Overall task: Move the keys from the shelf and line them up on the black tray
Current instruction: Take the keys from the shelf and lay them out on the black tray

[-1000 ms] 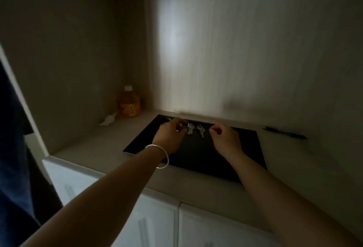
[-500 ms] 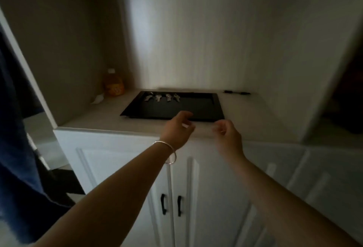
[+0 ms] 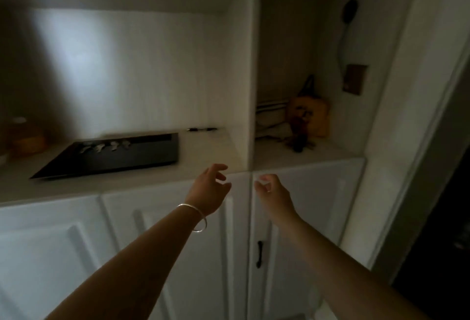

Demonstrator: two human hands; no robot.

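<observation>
Already four keys (image 3: pixel 105 147) line the black tray (image 3: pixel 142 160)

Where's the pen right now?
Head view, centre: the pen lies on the counter against the back wall, right of the black tray, beyond both hands.

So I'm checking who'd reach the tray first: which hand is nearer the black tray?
Left. The left hand hovers just off the black tray's near right corner; the right hand is further right, in front of the cabinet doors.
</observation>
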